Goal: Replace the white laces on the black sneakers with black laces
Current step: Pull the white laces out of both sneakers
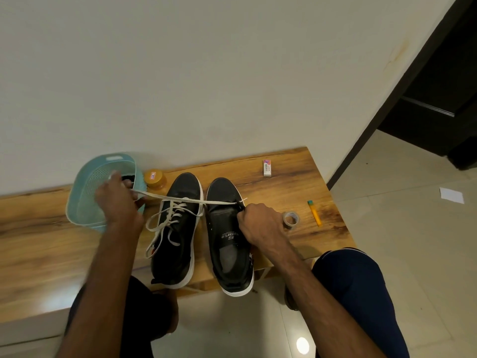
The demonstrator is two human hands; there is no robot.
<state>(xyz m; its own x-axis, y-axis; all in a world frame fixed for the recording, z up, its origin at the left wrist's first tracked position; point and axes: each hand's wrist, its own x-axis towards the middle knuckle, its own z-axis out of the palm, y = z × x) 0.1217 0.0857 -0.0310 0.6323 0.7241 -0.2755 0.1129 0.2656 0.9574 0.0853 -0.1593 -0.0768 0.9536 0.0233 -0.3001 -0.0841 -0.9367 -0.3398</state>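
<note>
Two black sneakers [178,254] sit on a wooden bench [284,192], toes to 12 o'clock. The left hand [116,200] pinches the white lace [185,200], taut along 3 to 9 o'clock; the right hand [260,223] grips the right sneaker [224,244] at its eyelet edge.

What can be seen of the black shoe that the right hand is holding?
This shoe is black with a white sole; its tongue bears a white S logo, and the insole looks grey. One white lace crosses its front, pulled taut by the left hand. It stands upright on the wooden table, toe toward the wall, heel past the near edge. The right hand grips its eyelet edge.
</note>
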